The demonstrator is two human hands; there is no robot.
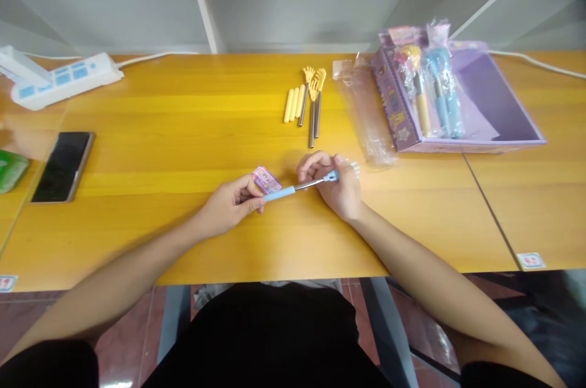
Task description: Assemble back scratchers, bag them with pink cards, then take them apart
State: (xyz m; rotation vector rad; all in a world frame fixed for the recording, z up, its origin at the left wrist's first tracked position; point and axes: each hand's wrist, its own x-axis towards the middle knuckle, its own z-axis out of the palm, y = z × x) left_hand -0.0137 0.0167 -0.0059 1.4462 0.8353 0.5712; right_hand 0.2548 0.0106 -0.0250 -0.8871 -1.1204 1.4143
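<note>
A light-blue telescopic back scratcher (pixel 280 194) with a metal rod and a small hand-shaped head spans my two hands above the table. My left hand (pixel 231 204) pinches the end of its blue handle; a purple printed card tag (pixel 267 180) sticks up beside those fingers. At the other end, my right hand (pixel 339 186) has its thumb over the blue head, whose tines show past the thumb. Beyond my hands lie three yellow claw heads on metal rods (pixel 312 113), with yellow handle sleeves (pixel 294 103) to their left.
A purple display box (pixel 513 101) at the back right holds bagged back scratchers (pixel 434 92). Clear plastic bags (pixel 370 113) lie against its left side. Toward the left are a phone (pixel 63 166), a white power strip (pixel 68 80) and a green packet (pixel 11 170).
</note>
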